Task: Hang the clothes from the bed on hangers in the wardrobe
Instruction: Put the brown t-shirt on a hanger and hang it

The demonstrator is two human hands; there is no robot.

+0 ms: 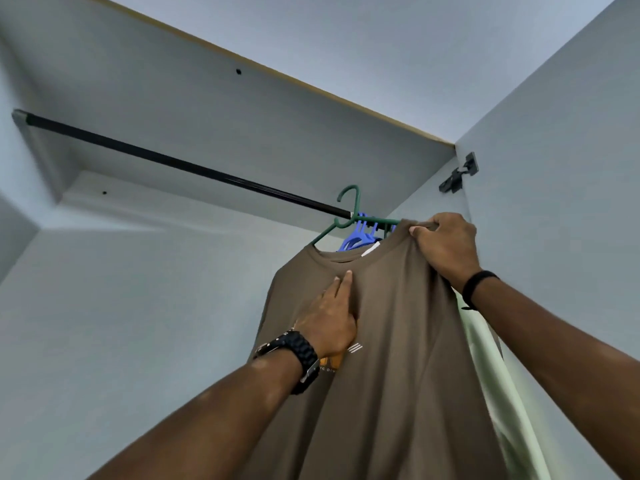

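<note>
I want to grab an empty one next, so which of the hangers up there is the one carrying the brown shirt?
The green hanger carries the brown shirt, its hook raised by the rod. The blue hangers behind it look bare.

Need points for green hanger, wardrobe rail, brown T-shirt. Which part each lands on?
green hanger (350, 197): head view, on the hook's curve.
wardrobe rail (173, 161): head view, on the bare black bar, mid-span.
brown T-shirt (398, 341): head view, on the chest fabric between the hands.

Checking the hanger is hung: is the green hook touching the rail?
Apart. The head view shows the green hook raised above the rail with wall visible between them; it is not yet over the rail.
</note>
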